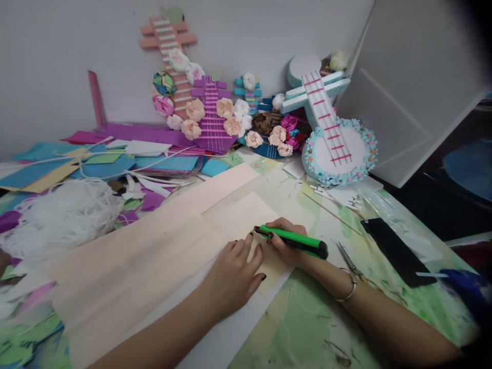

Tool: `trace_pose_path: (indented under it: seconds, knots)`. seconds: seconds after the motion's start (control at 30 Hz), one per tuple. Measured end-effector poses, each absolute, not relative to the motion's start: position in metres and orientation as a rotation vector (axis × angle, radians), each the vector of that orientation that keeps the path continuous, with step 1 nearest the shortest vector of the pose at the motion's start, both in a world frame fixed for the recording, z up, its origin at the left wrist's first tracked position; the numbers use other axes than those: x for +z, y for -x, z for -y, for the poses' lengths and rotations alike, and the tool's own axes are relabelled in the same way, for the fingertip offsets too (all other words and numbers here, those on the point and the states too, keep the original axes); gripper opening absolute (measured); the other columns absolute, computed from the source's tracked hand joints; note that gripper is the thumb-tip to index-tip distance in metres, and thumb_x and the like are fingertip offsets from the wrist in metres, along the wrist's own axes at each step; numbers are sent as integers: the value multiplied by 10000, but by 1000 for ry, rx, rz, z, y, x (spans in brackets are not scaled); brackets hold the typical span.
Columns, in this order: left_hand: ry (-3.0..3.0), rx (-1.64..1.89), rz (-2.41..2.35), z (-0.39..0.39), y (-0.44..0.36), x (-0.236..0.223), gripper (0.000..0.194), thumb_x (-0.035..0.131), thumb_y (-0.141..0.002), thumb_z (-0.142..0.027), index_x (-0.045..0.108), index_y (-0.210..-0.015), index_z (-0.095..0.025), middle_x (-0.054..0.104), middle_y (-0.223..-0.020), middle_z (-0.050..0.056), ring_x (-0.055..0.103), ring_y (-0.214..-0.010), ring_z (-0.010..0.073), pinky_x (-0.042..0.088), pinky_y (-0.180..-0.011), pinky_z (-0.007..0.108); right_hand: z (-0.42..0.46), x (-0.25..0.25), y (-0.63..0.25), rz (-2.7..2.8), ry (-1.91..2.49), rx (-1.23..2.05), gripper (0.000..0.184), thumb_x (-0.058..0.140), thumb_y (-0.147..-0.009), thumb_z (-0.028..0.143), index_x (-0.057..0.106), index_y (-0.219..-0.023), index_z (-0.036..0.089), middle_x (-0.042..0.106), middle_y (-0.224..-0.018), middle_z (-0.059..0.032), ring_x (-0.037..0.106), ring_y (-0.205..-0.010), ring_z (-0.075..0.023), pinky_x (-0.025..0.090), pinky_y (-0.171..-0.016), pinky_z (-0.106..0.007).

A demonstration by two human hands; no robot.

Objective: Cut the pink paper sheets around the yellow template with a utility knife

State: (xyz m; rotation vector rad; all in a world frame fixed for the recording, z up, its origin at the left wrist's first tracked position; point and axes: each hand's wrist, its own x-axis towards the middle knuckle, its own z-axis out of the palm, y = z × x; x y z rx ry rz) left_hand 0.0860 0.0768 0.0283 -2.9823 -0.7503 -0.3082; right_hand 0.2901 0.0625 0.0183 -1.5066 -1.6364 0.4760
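Note:
My right hand (pixel 288 240) grips a green and black utility knife (pixel 295 238), its dark front end low over the cream paper sheet (pixel 146 261). Beside that tip, my left hand (pixel 239 271) lies on the sheet with its fingers apart and nothing held. A smaller cream piece (pixel 249 205) sits under and just beyond both hands. White paper shows below the sheet along its near edge. Whether the blade touches the paper is too small to tell.
Scissors (pixel 351 264), a thin stick (pixel 330 212) and a black flat object (pixel 395 251) lie to the right. Paper-flower-trimmed instrument models, one light blue and white (pixel 334 128), stand along the back. White string (pixel 65 215) and coloured paper (pixel 165 163) are heaped at left.

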Motion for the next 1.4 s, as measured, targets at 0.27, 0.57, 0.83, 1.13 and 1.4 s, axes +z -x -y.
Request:
trace_pose_path:
  seconds: [0.27, 0.57, 0.83, 1.13, 1.4]
  knots:
    - [3006, -297, 751, -78, -85, 31, 464, 568, -928, -392, 548, -1276, -86, 549, -1336, 256, 576, -1083, 329, 465, -854, 430, -62, 20, -290, 1659, 1524, 437, 160, 550, -814, 259, 649, -934, 222, 735, -716, -7, 680, -575, -156, 515, -572, -257]
    - [2978, -243, 808, -70, -89, 30, 512, 535, -937, -334, 483, -1344, -28, 500, -1379, 292, 539, -1158, 354, 424, -922, 459, -64, 17, -291, 1700, 1519, 404, 136, 642, -823, 340, 669, -900, 232, 749, -782, -17, 685, -634, -158, 502, -595, -251]
    - [2880, -219, 1052, -48, -108, 26, 484, 560, -921, -289, 513, -1318, -15, 454, -1409, 330, 510, -1228, 410, 383, -978, 544, -65, 24, -287, 1695, 1547, 411, 106, 579, -822, 270, 646, -884, 216, 708, -683, 11, 640, -560, -140, 476, -562, -239]
    - [2878, -310, 1153, -45, -111, 25, 479, 547, -939, -383, 543, -1282, -48, 470, -1410, 297, 497, -1240, 386, 370, -1006, 523, -62, 24, -292, 1767, 1498, 480, 272, 540, -852, 295, 665, -1084, 228, 753, -1041, -43, 718, -938, -209, 548, -852, -334]
    - [2894, -327, 1130, -48, -107, 27, 492, 529, -934, -414, 549, -1277, -61, 488, -1400, 279, 518, -1189, 374, 387, -980, 498, -58, 23, -289, 1712, 1502, 501, 271, 539, -845, 255, 675, -1077, 217, 759, -1039, -48, 723, -957, -212, 561, -872, -337]
